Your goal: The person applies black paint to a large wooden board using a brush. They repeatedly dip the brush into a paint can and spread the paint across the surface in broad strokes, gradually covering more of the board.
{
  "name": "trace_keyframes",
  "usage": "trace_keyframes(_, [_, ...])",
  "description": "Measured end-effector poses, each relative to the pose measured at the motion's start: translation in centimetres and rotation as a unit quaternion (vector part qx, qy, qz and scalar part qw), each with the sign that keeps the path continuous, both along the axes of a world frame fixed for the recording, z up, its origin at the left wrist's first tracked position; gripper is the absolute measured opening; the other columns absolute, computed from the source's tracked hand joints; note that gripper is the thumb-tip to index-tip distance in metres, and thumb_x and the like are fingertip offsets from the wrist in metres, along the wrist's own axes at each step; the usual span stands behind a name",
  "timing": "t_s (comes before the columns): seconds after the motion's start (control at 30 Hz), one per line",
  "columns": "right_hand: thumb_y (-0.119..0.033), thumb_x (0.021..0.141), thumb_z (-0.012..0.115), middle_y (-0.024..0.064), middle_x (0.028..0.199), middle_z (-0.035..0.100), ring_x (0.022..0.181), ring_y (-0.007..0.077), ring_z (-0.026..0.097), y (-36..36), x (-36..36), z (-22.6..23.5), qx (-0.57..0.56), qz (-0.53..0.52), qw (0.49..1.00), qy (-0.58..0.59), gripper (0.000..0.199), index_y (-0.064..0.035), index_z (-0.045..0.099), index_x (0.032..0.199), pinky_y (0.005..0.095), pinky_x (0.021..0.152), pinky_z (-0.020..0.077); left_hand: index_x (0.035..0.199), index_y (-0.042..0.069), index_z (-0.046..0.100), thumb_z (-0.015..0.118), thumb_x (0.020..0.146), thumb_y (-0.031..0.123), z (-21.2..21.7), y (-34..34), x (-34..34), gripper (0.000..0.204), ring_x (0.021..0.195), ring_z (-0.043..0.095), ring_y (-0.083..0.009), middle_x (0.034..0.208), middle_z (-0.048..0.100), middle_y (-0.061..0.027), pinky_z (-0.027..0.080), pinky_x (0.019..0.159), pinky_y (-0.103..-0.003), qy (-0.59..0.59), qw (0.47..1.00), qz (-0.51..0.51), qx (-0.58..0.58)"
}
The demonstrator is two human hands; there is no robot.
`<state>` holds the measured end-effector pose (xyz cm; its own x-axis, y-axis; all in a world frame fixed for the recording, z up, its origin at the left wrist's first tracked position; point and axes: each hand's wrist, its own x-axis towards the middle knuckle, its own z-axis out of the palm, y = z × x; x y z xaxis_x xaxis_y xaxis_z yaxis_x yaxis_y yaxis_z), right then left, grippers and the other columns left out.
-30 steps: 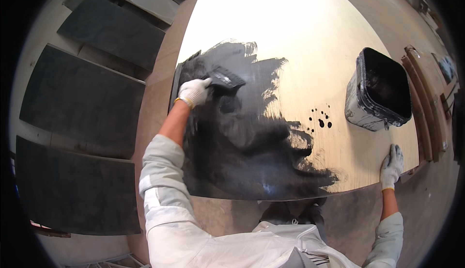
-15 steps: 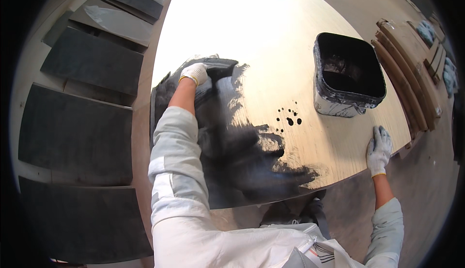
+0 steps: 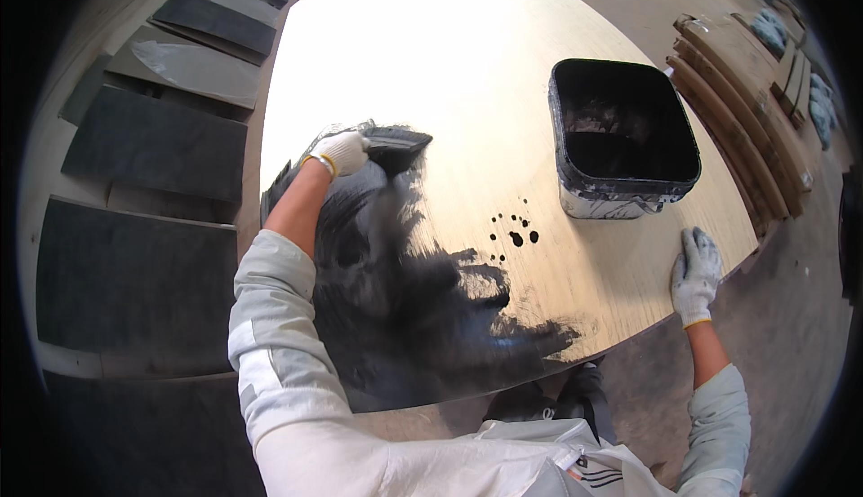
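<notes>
My left hand (image 3: 342,153), in a white knit glove, is closed on a wide paintbrush (image 3: 400,139) thickly coated in black. The brush lies against a large pale wooden board (image 3: 584,290), at the upper edge of a wet black paint patch (image 3: 387,317) covering the board's near left. Fingers of the glove hide the brush's handle. My right hand (image 3: 697,274), gloved and stained dark on the fingers, rests flat on the board near its right edge with nothing in it. Beyond it stands a square black bucket (image 3: 575,202), smeared outside, with dark paint inside.
Several black drops (image 3: 517,238) dot the bare wood between the patch and the bucket. Dark panels (image 3: 135,281) lie in a row along the left. Stacked brown boards (image 3: 733,119) sit beyond the right edge, with bluish gloves (image 3: 820,110) on or beside them.
The brush has swept across the upper part of the patch, its blade end now tilted differently, and paint there looks more spread. My right hand stays flat on the board. The whole view has shifted slightly.
</notes>
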<state>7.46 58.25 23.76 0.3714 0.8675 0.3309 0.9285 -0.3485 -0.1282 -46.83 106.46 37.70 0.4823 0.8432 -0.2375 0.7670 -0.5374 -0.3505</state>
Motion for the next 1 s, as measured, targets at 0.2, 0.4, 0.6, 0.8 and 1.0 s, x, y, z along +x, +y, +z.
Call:
trace_keyframes(0.2, [-0.014, 0.098, 0.064, 0.0209, 0.153, 0.059, 0.145, 0.0433, 0.050, 0.7, -0.4, -0.5, 0.011, 0.018, 1.000, 0.006, 0.051, -0.0091, 0.064, 0.148, 0.0547, 0.126, 0.0347, 0.111, 0.012, 0.084, 0.066, 0.089, 0.018, -2.8, 1.9, -2.2, 0.029, 0.114, 0.075, -0.0370, 0.116, 0.079, -0.0232, 0.058, 0.103, -0.043, 0.028, 0.988, 0.147, 0.020])
trace_keyframes(0.4, [-0.014, 0.099, 0.064, 0.0198, 0.154, 0.060, 0.145, 0.0420, 0.051, 1.4, -1.1, -0.3, 0.010, 0.025, 0.999, 0.018, 0.051, -0.0107, 0.064, 0.150, 0.0536, 0.124, 0.0371, 0.105, 0.009, 0.085, 0.058, 0.094, 0.016, -1.3, 1.6, -7.4, 0.030, 0.105, 0.079, -0.0351, 0.109, 0.080, -0.0217, 0.062, 0.090, -0.045, 0.205, 0.975, -0.076, -0.039])
trace_keyframes(0.6, [-0.017, 0.099, 0.063, 0.0193, 0.153, 0.060, 0.145, 0.0411, 0.051, 0.8, -0.6, -0.5, 0.009, 0.012, 1.000, 0.013, 0.049, -0.0101, 0.064, 0.148, 0.0539, 0.126, 0.0346, 0.102, 0.008, 0.086, 0.062, 0.095, 0.017, -2.0, 2.3, -6.0, 0.026, 0.105, 0.080, -0.0344, 0.108, 0.081, -0.0191, 0.062, 0.088, -0.044, 0.273, 0.942, -0.186, -0.050])
trace_keyframes(0.8, [-0.016, 0.098, 0.064, 0.0191, 0.153, 0.060, 0.144, 0.0415, 0.051, 0.1, -0.1, -0.1, 0.018, 0.002, 1.000, -0.006, 0.050, -0.0100, 0.064, 0.148, 0.0537, 0.125, 0.0351, 0.102, 0.009, 0.086, 0.062, 0.096, 0.016, -2.4, 1.2, -1.7, 0.026, 0.106, 0.079, -0.0335, 0.109, 0.082, -0.0167, 0.062, 0.091, -0.044, 0.241, 0.943, -0.222, -0.059])
trace_keyframes(1.0, [-0.015, 0.097, 0.066, 0.0202, 0.152, 0.061, 0.143, 0.0420, 0.052, 0.4, -0.2, 0.0, 0.016, 0.008, 1.000, 0.004, 0.050, -0.0092, 0.065, 0.147, 0.0542, 0.125, 0.0355, 0.106, 0.011, 0.085, 0.064, 0.094, 0.025, -2.2, -4.9, 0.2, 0.028, 0.102, 0.079, -0.0324, 0.105, 0.081, -0.0152, 0.062, 0.092, -0.046, 0.018, 0.996, -0.006, -0.086])
